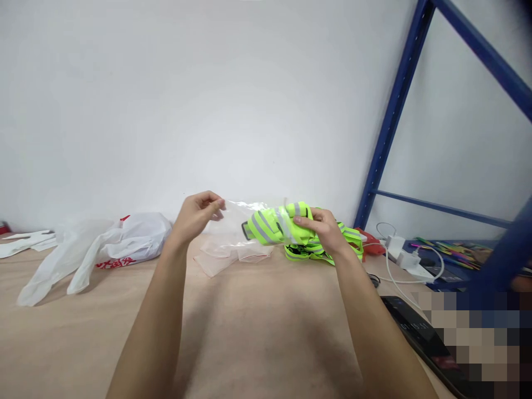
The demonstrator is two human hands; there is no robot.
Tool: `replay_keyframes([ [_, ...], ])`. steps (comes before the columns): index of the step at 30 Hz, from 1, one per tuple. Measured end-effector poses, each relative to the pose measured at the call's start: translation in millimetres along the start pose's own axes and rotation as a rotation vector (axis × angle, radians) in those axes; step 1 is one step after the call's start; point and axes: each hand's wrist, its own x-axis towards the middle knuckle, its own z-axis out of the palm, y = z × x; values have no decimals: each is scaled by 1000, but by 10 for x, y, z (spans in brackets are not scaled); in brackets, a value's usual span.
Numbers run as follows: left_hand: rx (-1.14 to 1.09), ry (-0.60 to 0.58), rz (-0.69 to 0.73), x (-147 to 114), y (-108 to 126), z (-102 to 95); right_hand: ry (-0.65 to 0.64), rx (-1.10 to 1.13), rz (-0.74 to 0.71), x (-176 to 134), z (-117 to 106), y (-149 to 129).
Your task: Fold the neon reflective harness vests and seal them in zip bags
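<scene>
My left hand (203,213) pinches the far left end of a clear plastic bag (235,213), which stretches across to the right. My right hand (323,226) grips a folded bundle of neon-yellow reflective strap (266,226) with grey stripes and a black end piece. Much of the bundle appears to lie within the bag's clear film. Behind and below my right hand rests a heap of more reflective straps (299,254) on the surface. Under the held bag lie flat clear bags (216,262) with red edge lines.
White plastic bags (145,235) with red print lie at the left against the wall. To the right stand a blue metal frame (386,122), white chargers (409,259) with cables, and a red item (373,244). A black phone (419,332) lies at the near right.
</scene>
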Motion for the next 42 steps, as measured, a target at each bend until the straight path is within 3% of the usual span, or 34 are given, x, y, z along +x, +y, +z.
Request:
replay_keyframes([
  [3, 54, 268, -42, 23, -110, -183, 235, 160, -31, 38, -147, 61],
  [5, 138, 327, -122, 30, -200, -304, 398, 271, -55, 59, -241, 92],
  [7, 224, 217, -276, 35, -306, -380, 481, 336, -47, 67, -305, 105],
  [10, 235, -37, -508, 53, -518, -369, 480, 337, -24, 56, -322, 94],
  [11, 201, -54, -540, 62, -604, -337, 467, 326, -19, 50, -310, 87],
  [15, 95, 91, -547, 96, -953, -169, 408, 290, -6, 37, -220, 59],
  [18, 207, 35, -640, 120, -1064, -93, 359, 273, -28, 38, -143, 53],
  [21, 318, -28, -578, 129, -878, -35, 308, 226, -79, 39, -58, 54],
  [23, 283, -169, -377, 95, -586, 45, 301, 176, -110, 33, 12, 46],
  [26, 63, -431, -105, -40, -70, 260, 288, 83, -145, 11, 135, 7],
  [29, 140, -586, 102, -210, 267, 530, 270, 43, -133, -19, 247, -48],
  [31, 273, -555, 192, -287, 342, 676, 263, 72, -88, -34, 293, -76],
  [34, 370, -453, 200, -324, 346, 778, 213, 187, -20, -39, 309, -91],
  [39, 213, -414, 60, -329, 396, 766, 67, 290, 61, -30, 282, -65],
  [42, 54, -396, -16, -326, 401, 781, 24, 289, 40, -33, 281, -36],
])
